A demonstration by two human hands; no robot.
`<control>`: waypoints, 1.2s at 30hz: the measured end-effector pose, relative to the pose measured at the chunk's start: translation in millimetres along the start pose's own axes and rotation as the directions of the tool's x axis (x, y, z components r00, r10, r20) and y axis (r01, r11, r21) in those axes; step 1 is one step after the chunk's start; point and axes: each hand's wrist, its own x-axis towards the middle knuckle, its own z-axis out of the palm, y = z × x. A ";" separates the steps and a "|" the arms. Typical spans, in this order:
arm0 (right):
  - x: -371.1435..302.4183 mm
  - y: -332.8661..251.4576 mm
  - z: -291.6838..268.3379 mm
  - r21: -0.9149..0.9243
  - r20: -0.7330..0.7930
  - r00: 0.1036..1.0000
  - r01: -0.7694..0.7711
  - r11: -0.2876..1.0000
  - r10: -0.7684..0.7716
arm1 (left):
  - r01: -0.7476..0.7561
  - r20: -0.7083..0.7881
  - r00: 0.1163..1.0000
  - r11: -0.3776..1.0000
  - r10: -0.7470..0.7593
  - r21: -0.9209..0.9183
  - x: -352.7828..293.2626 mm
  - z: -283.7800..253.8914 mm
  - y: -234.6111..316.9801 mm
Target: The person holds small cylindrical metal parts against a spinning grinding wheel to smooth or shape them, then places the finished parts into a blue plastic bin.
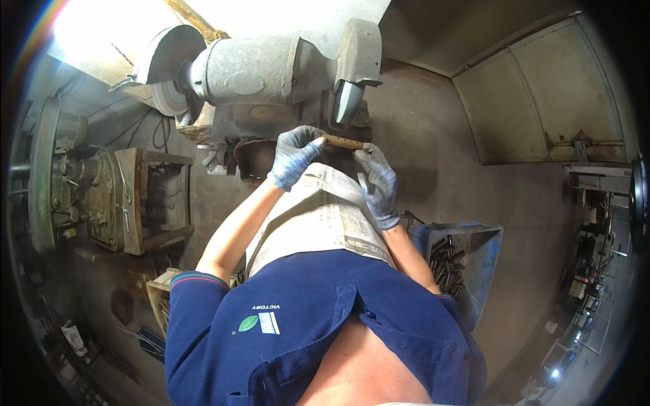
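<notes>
Head view: at 12 o'clock, left hand [294, 158] and right hand [379, 184] grasp opposite ends of a bar [344, 141]. A steady grip, clear of the grinder [252, 70], seems best.

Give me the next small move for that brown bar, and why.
Probably ease the slim brown bar toward the grinder's right wheel: the left hand and right hand hold its ends, and a gap separates it from the wheel.

A narrow, straight brown bar [343, 142] of unclear material bears small dark spots. It lies crosswise, slightly slanted, its ends held by the left hand [293, 157] and right hand [379, 184]
</notes>
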 end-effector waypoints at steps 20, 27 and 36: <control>12.7 84.0 7.6 0.249 -0.036 0.956 -0.274 0.929 0.292 | 0.118 -0.161 0.979 0.991 -0.128 -0.069 60.0 12.8 -67.5; 19.6 82.5 37.0 0.281 0.011 0.947 -0.310 0.908 0.320 | 0.142 -0.225 0.956 0.968 -0.189 -0.208 56.6 -13.0 -65.5; 13.2 103.0 21.6 0.188 -0.071 0.942 -0.311 0.932 0.328 | 0.150 -0.203 0.967 0.988 -0.156 -0.045 63.2 5.6 -66.1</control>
